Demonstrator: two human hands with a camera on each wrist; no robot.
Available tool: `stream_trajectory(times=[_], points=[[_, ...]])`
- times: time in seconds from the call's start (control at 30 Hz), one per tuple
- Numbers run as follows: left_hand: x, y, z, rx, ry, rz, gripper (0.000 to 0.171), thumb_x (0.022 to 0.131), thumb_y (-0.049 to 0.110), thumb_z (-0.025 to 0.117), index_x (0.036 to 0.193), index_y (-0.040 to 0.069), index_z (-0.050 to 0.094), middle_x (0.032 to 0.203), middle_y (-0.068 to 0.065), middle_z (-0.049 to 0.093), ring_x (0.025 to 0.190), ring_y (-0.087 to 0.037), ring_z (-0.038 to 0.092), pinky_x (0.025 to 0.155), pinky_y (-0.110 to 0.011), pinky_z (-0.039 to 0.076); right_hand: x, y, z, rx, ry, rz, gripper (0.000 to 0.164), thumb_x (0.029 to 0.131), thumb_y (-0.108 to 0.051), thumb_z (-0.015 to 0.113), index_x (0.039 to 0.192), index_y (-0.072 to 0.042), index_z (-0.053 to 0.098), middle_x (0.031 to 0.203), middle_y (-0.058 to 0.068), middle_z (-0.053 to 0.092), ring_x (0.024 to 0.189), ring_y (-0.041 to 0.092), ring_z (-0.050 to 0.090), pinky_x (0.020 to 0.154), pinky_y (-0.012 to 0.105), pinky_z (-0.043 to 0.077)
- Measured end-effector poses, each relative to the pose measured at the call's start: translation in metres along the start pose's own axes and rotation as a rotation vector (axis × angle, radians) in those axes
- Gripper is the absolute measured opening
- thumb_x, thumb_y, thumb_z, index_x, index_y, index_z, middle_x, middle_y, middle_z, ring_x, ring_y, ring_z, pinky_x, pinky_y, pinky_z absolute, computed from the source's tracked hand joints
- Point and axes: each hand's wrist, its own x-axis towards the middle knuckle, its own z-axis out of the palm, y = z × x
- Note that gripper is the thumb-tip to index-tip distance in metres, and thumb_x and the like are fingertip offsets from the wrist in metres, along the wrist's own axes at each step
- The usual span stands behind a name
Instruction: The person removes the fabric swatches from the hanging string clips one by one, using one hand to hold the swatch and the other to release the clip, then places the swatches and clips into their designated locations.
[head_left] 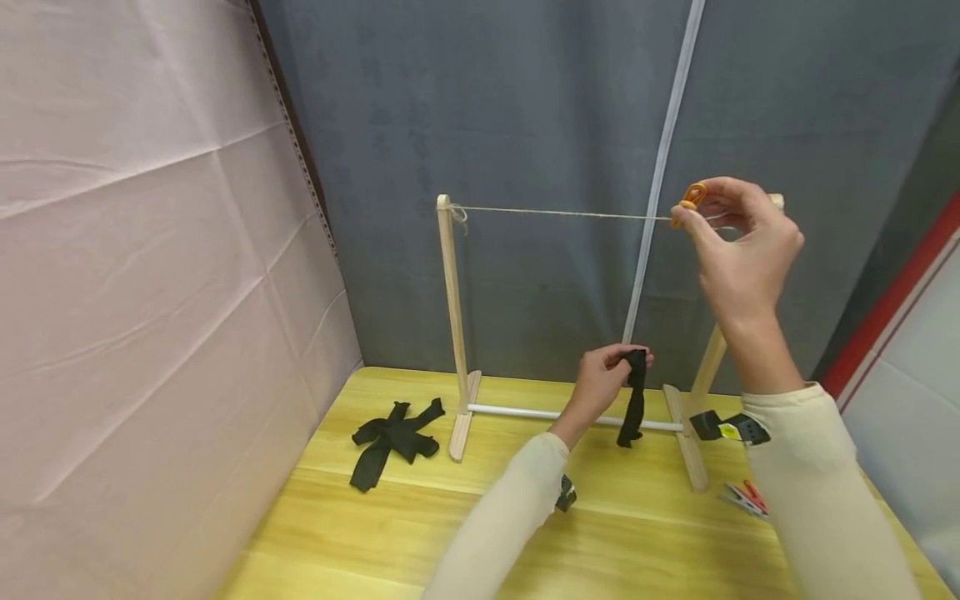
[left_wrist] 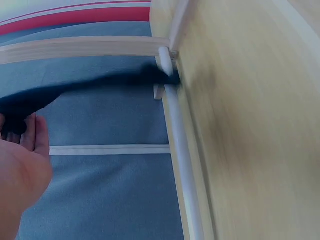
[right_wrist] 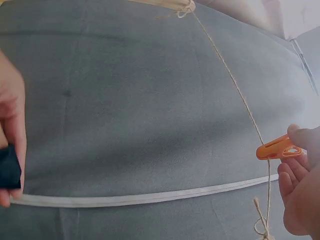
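Observation:
At the string's right part, my right hand (head_left: 750, 242) pinches an orange clothespin (head_left: 691, 202) between thumb and fingers. In the right wrist view the clothespin (right_wrist: 277, 149) lies across the string (right_wrist: 232, 80). Lower down, my left hand (head_left: 598, 379) grips a black sock (head_left: 634, 408) by its upper end, and the rest dangles in front of the rack's white bottom bar (head_left: 517, 412). The left wrist view shows the sock (left_wrist: 100, 84) stretching away from the fingers, its far end overlapping the bar (left_wrist: 181, 145).
The string (head_left: 555, 213) runs between two wooden posts; the left post (head_left: 453, 308) shows fully, the right one (head_left: 708, 367) is partly hidden by my right arm. Several black socks (head_left: 393, 437) lie heaped on the table's left. Grey and red clothespins (head_left: 746, 498) lie at right.

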Motion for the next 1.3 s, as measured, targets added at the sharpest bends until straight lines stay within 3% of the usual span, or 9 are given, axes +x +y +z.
stream_trajectory(times=[0.17, 0.4, 0.57, 0.73, 0.87, 1.03, 1.13, 1.3], points=[[-0.004, -0.002, -0.008, 0.007, 0.028, -0.011, 0.027, 0.105, 0.004, 0.059, 0.122, 0.010, 0.079, 0.113, -0.004, 0.082, 0.105, -0.011, 0.079, 0.092, -0.025, 0.062, 0.005, 0.017, -0.002, -0.016, 0.002, 0.007, 0.026, 0.089, -0.018, 0.087, 0.114, -0.013, 0.081, 0.109, -0.005, 0.079, 0.094, 0.001, 0.070, 0.092, 0.013, 0.055], [-0.006, -0.007, -0.015, 0.041, 0.059, 0.000, 0.026, 0.105, 0.008, 0.061, 0.125, 0.002, 0.076, 0.113, -0.008, 0.082, 0.112, -0.033, 0.078, 0.092, -0.023, 0.061, 0.010, 0.023, 0.000, 0.062, 0.034, -0.053, 0.024, 0.087, -0.013, 0.088, 0.110, -0.008, 0.082, 0.104, -0.006, 0.081, 0.093, 0.002, 0.073, 0.090, 0.013, 0.056], [-0.007, -0.009, -0.017, 0.050, 0.074, 0.015, 0.025, 0.105, 0.008, 0.061, 0.124, 0.001, 0.076, 0.115, -0.015, 0.081, 0.112, -0.038, 0.077, 0.090, -0.022, 0.061, 0.008, 0.018, 0.001, 0.082, 0.052, -0.117, 0.021, 0.087, -0.013, 0.088, 0.105, -0.002, 0.082, 0.097, -0.015, 0.080, 0.088, -0.001, 0.072, 0.086, 0.013, 0.055], [-0.011, -0.007, -0.020, 0.057, 0.083, 0.010, 0.024, 0.105, 0.009, 0.062, 0.123, 0.005, 0.078, 0.115, -0.014, 0.081, 0.111, -0.031, 0.078, 0.088, -0.021, 0.061, 0.005, 0.010, 0.000, 0.111, 0.071, -0.179, 0.019, 0.088, -0.013, 0.087, 0.101, 0.000, 0.082, 0.093, -0.023, 0.077, 0.087, -0.001, 0.072, 0.089, 0.016, 0.055], [-0.014, -0.005, -0.028, 0.058, 0.100, 0.006, 0.023, 0.105, 0.010, 0.064, 0.121, 0.008, 0.079, 0.112, -0.009, 0.082, 0.107, -0.017, 0.079, 0.087, -0.023, 0.062, 0.000, 0.005, -0.003, 0.108, 0.060, -0.138, 0.018, 0.088, -0.011, 0.087, 0.102, 0.000, 0.083, 0.093, -0.021, 0.077, 0.088, -0.001, 0.070, 0.090, 0.015, 0.054], [-0.020, 0.001, -0.046, 0.089, 0.126, 0.001, 0.023, 0.104, 0.009, 0.063, 0.121, 0.010, 0.080, 0.110, -0.002, 0.083, 0.105, -0.010, 0.079, 0.090, -0.025, 0.062, -0.009, 0.013, -0.014, 0.014, 0.025, -0.180, 0.017, 0.087, -0.008, 0.087, 0.103, -0.002, 0.083, 0.098, -0.005, 0.082, 0.091, -0.005, 0.065, 0.089, 0.012, 0.049], [-0.026, 0.007, -0.062, 0.137, 0.134, 0.013, 0.025, 0.105, 0.008, 0.062, 0.123, 0.009, 0.079, 0.111, 0.000, 0.083, 0.105, -0.010, 0.078, 0.092, -0.026, 0.062, -0.015, 0.028, -0.025, -0.031, -0.001, -0.243, 0.019, 0.086, -0.004, 0.087, 0.104, -0.004, 0.084, 0.102, 0.008, 0.083, 0.094, -0.010, 0.065, 0.091, 0.011, 0.047], [-0.044, 0.018, -0.096, 0.225, 0.144, 0.050, 0.022, 0.106, 0.017, 0.064, 0.122, 0.014, 0.079, 0.113, -0.001, 0.083, 0.108, -0.011, 0.078, 0.093, -0.028, 0.062, -0.034, 0.059, -0.047, -0.108, -0.081, -0.315, 0.027, 0.080, 0.003, 0.089, 0.106, -0.003, 0.084, 0.103, 0.018, 0.081, 0.099, -0.018, 0.062, 0.092, 0.006, 0.044]])
